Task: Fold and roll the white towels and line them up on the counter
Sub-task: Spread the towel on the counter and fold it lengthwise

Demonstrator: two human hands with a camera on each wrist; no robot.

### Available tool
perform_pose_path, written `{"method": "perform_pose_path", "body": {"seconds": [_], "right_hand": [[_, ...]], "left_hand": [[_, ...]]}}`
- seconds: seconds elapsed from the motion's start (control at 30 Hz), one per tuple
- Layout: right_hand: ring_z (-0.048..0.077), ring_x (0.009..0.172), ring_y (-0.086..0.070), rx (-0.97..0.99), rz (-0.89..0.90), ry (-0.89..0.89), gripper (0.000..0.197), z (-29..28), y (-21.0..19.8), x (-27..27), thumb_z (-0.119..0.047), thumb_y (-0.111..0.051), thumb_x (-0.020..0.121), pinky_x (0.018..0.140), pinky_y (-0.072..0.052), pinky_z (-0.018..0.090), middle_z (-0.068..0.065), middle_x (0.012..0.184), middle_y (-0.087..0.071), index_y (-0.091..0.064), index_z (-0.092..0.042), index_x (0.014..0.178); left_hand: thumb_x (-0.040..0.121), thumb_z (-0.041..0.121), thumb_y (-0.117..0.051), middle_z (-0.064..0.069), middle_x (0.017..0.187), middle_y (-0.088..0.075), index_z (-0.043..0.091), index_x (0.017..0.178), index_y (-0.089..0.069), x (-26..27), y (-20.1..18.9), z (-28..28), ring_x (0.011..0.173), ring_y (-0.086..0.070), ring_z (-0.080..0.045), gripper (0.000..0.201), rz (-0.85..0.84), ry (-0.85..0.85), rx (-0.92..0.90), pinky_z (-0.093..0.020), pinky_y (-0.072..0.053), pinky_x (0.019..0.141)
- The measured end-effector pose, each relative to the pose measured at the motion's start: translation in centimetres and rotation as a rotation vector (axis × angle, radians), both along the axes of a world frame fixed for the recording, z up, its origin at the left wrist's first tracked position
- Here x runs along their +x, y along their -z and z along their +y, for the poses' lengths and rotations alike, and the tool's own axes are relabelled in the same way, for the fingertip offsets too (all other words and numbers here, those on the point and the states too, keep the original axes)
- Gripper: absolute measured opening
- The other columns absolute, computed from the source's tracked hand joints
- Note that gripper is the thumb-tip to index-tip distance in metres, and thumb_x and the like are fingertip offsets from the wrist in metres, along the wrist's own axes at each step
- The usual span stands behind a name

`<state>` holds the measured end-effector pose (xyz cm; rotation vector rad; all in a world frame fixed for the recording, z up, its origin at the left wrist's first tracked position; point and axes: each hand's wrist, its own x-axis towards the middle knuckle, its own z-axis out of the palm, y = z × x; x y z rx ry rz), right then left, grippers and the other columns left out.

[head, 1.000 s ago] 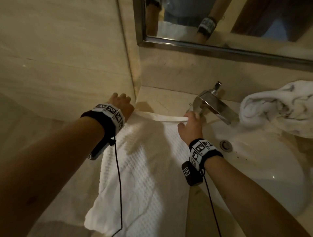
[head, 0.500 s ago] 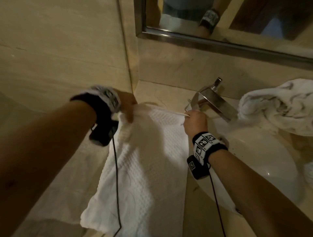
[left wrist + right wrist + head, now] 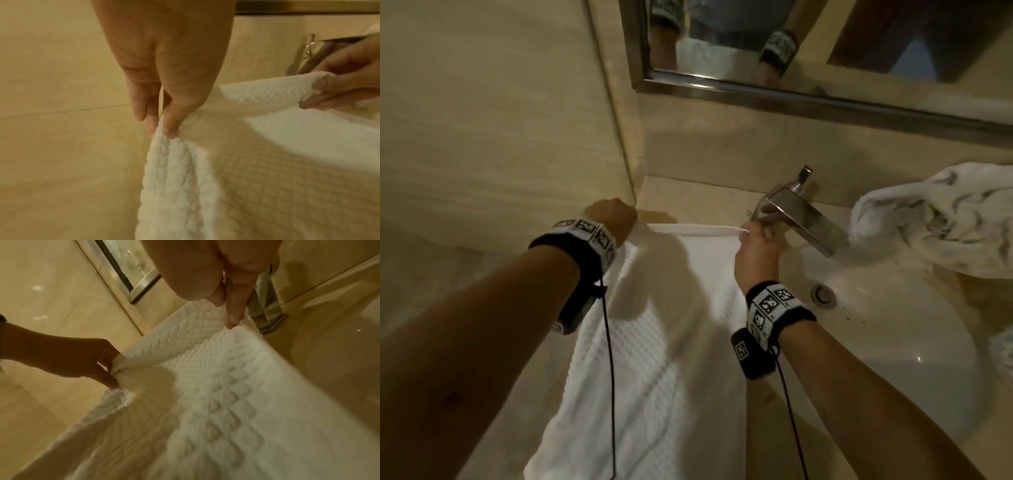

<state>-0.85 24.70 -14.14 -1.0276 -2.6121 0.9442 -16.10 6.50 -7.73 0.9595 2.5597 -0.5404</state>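
A white waffle-weave towel (image 3: 654, 342) lies lengthwise on the beige counter (image 3: 688, 198), its near end hanging over the front edge. My left hand (image 3: 616, 219) pinches the towel's far left corner (image 3: 170, 134) between thumb and fingers. My right hand (image 3: 753, 246) pinches the far right corner (image 3: 232, 327), close to the tap. Between the two hands the far edge (image 3: 695, 229) is lifted and pulled taut. A second white towel (image 3: 935, 222) lies crumpled at the back right of the basin.
A chrome tap (image 3: 798, 212) stands just right of my right hand. The white basin (image 3: 893, 342) with its drain (image 3: 823, 294) fills the right side. A beige wall (image 3: 500, 120) closes the left; a framed mirror (image 3: 791, 89) hangs above the counter.
The left hand, bunched over the left corner half a second ago, has moved out to the left. The far edge now stretches straight between both hands.
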Motion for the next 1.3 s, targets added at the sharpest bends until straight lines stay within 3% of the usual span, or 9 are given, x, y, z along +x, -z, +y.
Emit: {"method": "perform_pose_path", "body": {"seconds": [0.13,0.2,0.33,0.57,0.67,0.77,0.9,1.0,1.3], "right_hand": [[0.026,0.121,-0.043,0.114,-0.024,-0.184,0.040,-1.3,0.8,-0.5,-0.006,-0.043,0.096,0.098,-0.042,0.030,0.012,0.138,-0.036,-0.040,-0.007,0.136],[0.032,0.127,-0.040,0.121,-0.051,-0.183,0.059,-1.8,1.4,-0.8,-0.002,-0.044,0.092,0.101,-0.042,0.039,0.015,0.147,-0.023,-0.023,-0.010,0.147],[0.032,0.143,-0.026,0.384,-0.253,-0.276,0.092,-0.7,1.5,-1.9,0.011,-0.046,0.085,0.110,-0.034,0.032,0.024,0.156,0.012,0.017,-0.005,0.150],[0.037,0.145,-0.015,0.494,-0.358,-0.293,0.083,-1.0,0.4,-4.5,-0.003,-0.057,0.089,0.116,-0.021,0.036,0.027,0.156,0.005,-0.002,0.004,0.151],[0.034,0.130,-0.033,0.390,-0.318,-0.389,0.053,-1.9,0.9,-4.5,0.001,-0.043,0.090,0.113,-0.031,0.041,0.021,0.148,-0.028,-0.035,0.000,0.142],[0.037,0.113,-0.041,0.395,-0.529,-0.415,0.041,-3.0,0.9,-4.3,-0.021,-0.034,0.097,0.106,-0.033,0.046,0.024,0.126,-0.047,-0.055,0.000,0.125],[0.041,0.145,0.001,0.161,-0.599,-0.218,0.070,-4.5,0.6,-4.3,-0.041,-0.022,0.102,0.120,-0.002,0.044,0.029,0.156,0.001,-0.005,0.009,0.149],[0.032,0.142,0.030,-0.028,-0.580,-0.188,0.079,-4.7,2.0,-4.9,-0.048,-0.020,0.100,0.119,0.013,0.042,0.020,0.153,0.031,0.019,0.003,0.147],[0.033,0.143,0.026,0.039,-0.559,-0.241,0.079,-1.4,2.1,-8.0,-0.043,-0.024,0.100,0.119,0.014,0.041,0.023,0.154,0.026,0.016,0.006,0.147]], "left_hand": [[0.093,0.008,-0.044,-0.016,0.112,-0.059,0.006,0.115,-0.053,-1.0,0.8,-0.3,0.106,-0.055,-0.033,0.024,0.033,-0.071,0.073,-0.038,-0.047,0.079],[0.094,0.008,-0.042,-0.014,0.115,-0.057,0.008,0.120,-0.046,-0.6,1.1,0.1,0.110,-0.050,-0.032,0.027,0.091,-0.069,0.097,-0.038,-0.045,0.078],[0.095,0.009,-0.039,-0.013,0.118,-0.057,0.007,0.121,-0.046,-1.0,2.6,0.5,0.113,-0.049,-0.031,0.027,0.184,-0.038,0.100,-0.037,-0.045,0.080],[0.097,0.007,-0.035,-0.013,0.114,-0.062,0.004,0.115,-0.052,-3.4,4.2,2.4,0.112,-0.050,-0.030,0.025,0.131,-0.096,0.138,-0.037,-0.046,0.075],[0.097,0.010,-0.038,-0.012,0.112,-0.063,0.005,0.112,-0.053,-3.9,4.5,2.9,0.104,-0.060,-0.030,0.022,0.116,-0.132,0.177,-0.036,-0.047,0.076],[0.095,0.010,-0.042,-0.013,0.113,-0.063,0.005,0.111,-0.055,-4.5,4.6,3.6,0.103,-0.062,-0.031,0.021,0.085,-0.194,0.195,-0.036,-0.048,0.078],[0.093,0.009,-0.044,-0.016,0.113,-0.063,0.002,0.109,-0.056,-5.3,4.8,4.5,0.106,-0.061,-0.034,0.021,0.075,-0.260,0.236,-0.038,-0.049,0.081],[0.094,0.007,-0.042,-0.018,0.114,-0.063,0.000,0.110,-0.056,-6.1,5.0,5.3,0.107,-0.060,-0.036,0.023,0.081,-0.283,0.248,-0.039,-0.049,0.082],[0.095,0.008,-0.039,-0.020,0.114,-0.063,-0.001,0.112,-0.057,-7.7,5.8,6.5,0.108,-0.060,-0.037,0.025,0.131,-0.331,0.296,-0.041,-0.049,0.083]]}}
